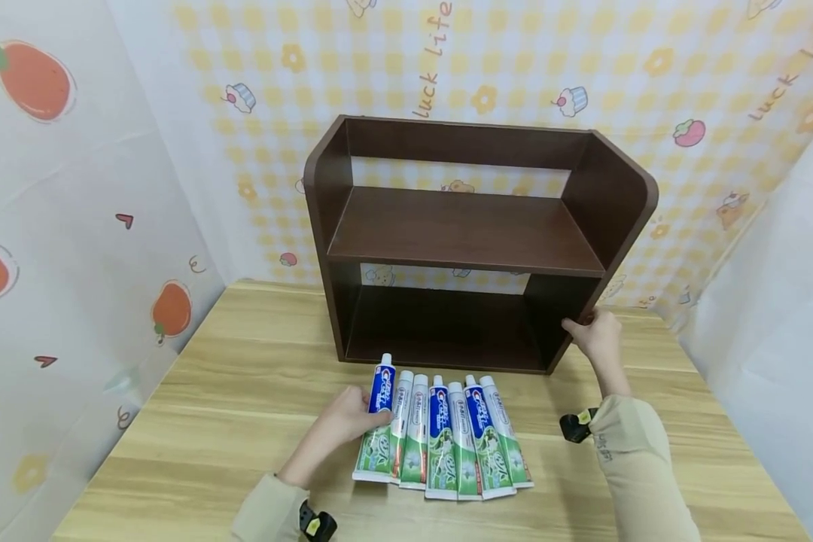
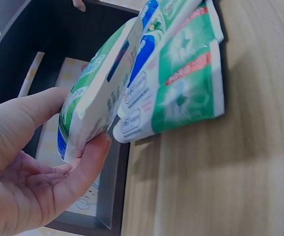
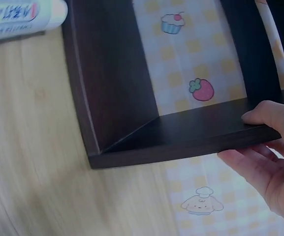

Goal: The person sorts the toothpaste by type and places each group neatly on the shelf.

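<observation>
My left hand [image 1: 347,415] pinches a blue, white and green toothpaste tube [image 1: 382,388] by its sides, at the left end of a row. In the left wrist view, thumb and fingers clasp that toothpaste tube [image 2: 95,93], raised off the table and tilted. Several more toothpaste tubes [image 1: 416,429] lie side by side, caps towards the shelf. My right hand [image 1: 599,339] grips the right side panel of a dark brown two-tier shelf [image 1: 467,226]. The right wrist view shows the thumb inside the panel [image 3: 191,128] and the fingers of the hand [image 3: 274,164] outside it.
The shelf stands at the back of a wood-grain table [image 1: 244,384], just behind the tubes. Behind it hangs a yellow checked cloth [image 1: 264,188]. White sheets with fruit prints [image 1: 95,226] border the left side. A black wrist device [image 1: 576,426] sits by the right sleeve.
</observation>
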Available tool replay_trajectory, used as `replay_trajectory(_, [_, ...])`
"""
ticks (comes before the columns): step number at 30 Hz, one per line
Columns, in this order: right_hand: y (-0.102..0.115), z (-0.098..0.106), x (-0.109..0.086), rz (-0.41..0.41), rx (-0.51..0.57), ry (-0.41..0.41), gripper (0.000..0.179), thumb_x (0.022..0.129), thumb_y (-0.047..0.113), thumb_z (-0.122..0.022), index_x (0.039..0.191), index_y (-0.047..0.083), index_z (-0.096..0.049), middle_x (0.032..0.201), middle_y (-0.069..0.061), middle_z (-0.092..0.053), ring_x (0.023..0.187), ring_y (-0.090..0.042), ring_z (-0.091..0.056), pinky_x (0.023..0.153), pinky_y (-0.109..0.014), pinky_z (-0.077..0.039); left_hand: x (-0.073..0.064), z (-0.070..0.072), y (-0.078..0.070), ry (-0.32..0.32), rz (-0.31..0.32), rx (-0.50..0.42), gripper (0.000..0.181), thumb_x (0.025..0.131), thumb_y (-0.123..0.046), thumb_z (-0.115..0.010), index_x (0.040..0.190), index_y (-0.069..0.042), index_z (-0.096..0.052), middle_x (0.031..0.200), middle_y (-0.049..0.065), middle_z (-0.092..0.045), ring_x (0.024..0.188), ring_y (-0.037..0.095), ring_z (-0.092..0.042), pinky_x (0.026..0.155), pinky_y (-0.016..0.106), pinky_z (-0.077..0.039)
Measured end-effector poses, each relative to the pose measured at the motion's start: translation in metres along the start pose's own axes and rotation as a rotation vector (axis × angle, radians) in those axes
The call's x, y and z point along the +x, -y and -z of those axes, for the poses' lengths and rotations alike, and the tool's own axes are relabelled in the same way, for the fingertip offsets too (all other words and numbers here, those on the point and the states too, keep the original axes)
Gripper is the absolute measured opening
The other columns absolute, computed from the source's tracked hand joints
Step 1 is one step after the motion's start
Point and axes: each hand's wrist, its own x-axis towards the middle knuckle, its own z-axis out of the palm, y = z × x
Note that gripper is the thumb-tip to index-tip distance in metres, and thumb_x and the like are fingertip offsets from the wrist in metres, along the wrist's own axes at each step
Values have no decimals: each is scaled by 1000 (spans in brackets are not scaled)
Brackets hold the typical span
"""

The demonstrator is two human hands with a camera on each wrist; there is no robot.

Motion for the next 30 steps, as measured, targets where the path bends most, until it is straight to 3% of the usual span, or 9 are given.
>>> replay_trajectory(4, [-1, 2, 1, -20, -3, 3, 32, 84, 19, -60, 95, -10, -55, 91, -29, -59, 49, -9, -56, 50, -24, -46, 1, 3, -9, 5, -20, -4, 24, 77, -27, -70, 79, -4, -60, 59, 2, -58, 45, 10, -46, 40, 17, -36])
replay_trajectory(10, [0, 4, 1, -42, -6, 26, 39, 85, 22, -58, 103, -13, -53, 105, -31, -53, 75, -34, -62, 62, -34, -51, -1, 8, -25, 6, -48, -3, 26, 77, -29, -71, 81, -5, -60, 58, 0, -55, 46, 9, -44, 40, 17, -33])
replay_trajectory(12, [1, 3, 0, -46, 7, 32, 39, 85, 21, -58, 103, -12, -53, 103, -29, -53, 72, -32, -63, 61, -33, -51, -3, 10, -31, 3, -54, 5, 28, 77, -31, -71, 83, -5, -60, 60, 0, -55, 47, 9, -44, 41, 18, -34])
replay_trajectory(18, [-2, 0, -1, -35, 24, 25, 35, 85, 20, -58, 100, -11, -53, 94, -26, -56, 53, -7, -55, 50, -22, -47, -10, 16, -51, 17, -88, 8, 39, 76, -34, -72, 92, -2, -57, 69, 3, -57, 55, 11, -47, 46, 21, -38])
replay_trajectory(24, [-2, 0, -1, -30, 34, 26, 37, 85, 19, -58, 104, -12, -53, 101, -30, -55, 58, -13, -59, 52, -23, -50, -12, 18, -73, 52, -173, 13, 47, 76, -34, -73, 101, 2, -55, 78, 6, -60, 62, 12, -55, 55, 23, -48])
replay_trajectory(30, [1, -1, -1, -35, 47, 37, 38, 85, 19, -57, 107, -11, -53, 103, -30, -55, 65, -20, -62, 54, -23, -52, -7, 21, -99, 63, -241, 42, 48, 76, -35, -72, 101, 1, -55, 80, 6, -61, 65, 11, -56, 58, 21, -51])
